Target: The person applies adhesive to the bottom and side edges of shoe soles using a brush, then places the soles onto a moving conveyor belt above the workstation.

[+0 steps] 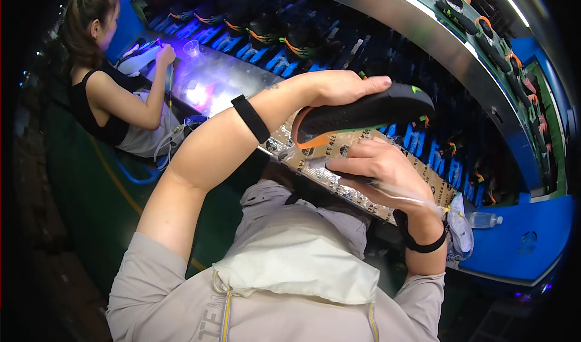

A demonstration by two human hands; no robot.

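A black shoe sole (369,109) with an orange edge at one end and bright green patches is held up in front of me. My left hand (348,88) is closed on its upper side, with the thumb stretched along it. Below the sole, and apart from it, is my right hand (384,169), its fingers curled around a slim dark thing that they mostly hide. A thin pale cord or tube (399,195) runs from that hand toward the wrist. Beneath both hands is a work surface (293,156) covered with printed brown tape.
A conveyor with blue racks (278,61) carries several dark shoe parts. More soles (484,36) line the upper shelf at right. A clear bottle (484,220) lies on the blue panel. At left another person (115,88) works beside a clear cup (191,48).
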